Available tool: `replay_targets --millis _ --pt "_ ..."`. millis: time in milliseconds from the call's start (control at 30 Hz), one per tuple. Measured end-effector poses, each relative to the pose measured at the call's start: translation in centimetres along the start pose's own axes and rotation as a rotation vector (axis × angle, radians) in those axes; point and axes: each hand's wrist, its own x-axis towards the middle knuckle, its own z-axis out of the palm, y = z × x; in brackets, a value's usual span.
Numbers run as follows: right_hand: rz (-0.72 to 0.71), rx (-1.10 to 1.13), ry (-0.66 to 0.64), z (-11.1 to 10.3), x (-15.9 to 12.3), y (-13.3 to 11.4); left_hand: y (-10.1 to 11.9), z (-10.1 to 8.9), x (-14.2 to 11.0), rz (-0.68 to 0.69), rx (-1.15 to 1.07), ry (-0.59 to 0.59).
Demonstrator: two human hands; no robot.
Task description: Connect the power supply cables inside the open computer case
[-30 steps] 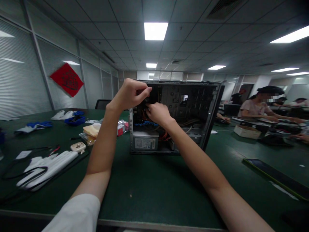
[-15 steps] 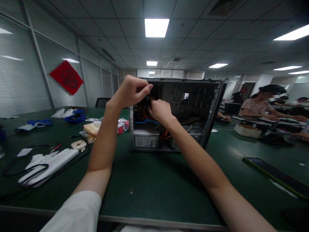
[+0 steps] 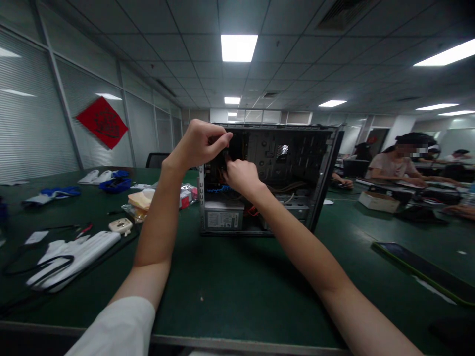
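An open computer case (image 3: pixel 287 127) stands upright on the green table, its inside facing me. My left hand (image 3: pixel 204 141) is at the case's upper left corner, thumb and index finger pinched together; anything between them is hidden. Just below and to the right, my right hand (image 3: pixel 241 173) reaches into the case with its fingers bent around something dark that I cannot make out. Beneath my hands, a power supply (image 3: pixel 224 218) with a white label sits at the bottom left of the case. Blue and orange wires show near it.
A white power strip (image 3: pixel 79 259) with black cables lies to the left, near a beige plug adapter (image 3: pixel 120 226). Gloves (image 3: pixel 52 194) and plastic bags lie farther back. On the right are a phone (image 3: pixel 423 269) and a white box (image 3: pixel 378 200), with a person (image 3: pixel 395 165) seated beyond.
My right hand has shifted slightly left and down inside the case. My left hand keeps nearly the same place and pinch. The view has tilted slightly.
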Motion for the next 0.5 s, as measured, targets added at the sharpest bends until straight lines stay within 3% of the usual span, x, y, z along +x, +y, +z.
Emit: replay_targets --millis 500 --pt "-0.028 0.003 -0.043 -0.16 -0.39 -0.33 0.05 0.08 0.05 0.029 -0.043 0.009"
